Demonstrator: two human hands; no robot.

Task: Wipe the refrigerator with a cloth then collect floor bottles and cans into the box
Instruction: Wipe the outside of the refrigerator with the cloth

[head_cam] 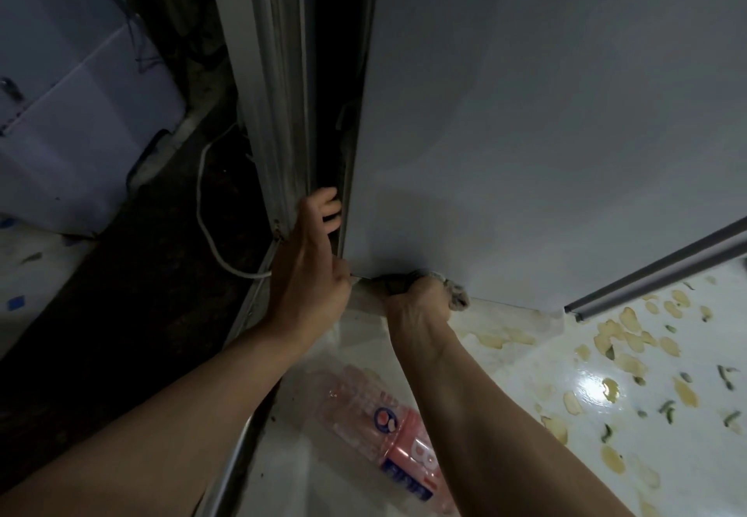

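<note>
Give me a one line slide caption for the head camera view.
Right hand wipes the refrigerator's bottom edge with a cloth; left hand holds its corner; plastic bottle lies below.

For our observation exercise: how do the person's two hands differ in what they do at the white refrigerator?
The left hand curls its fingers around the white refrigerator side edge, holding no cloth; the right hand grips a crumpled grey cloth. The left sits higher; the right works at the bottom edge. Both are bare.
</note>
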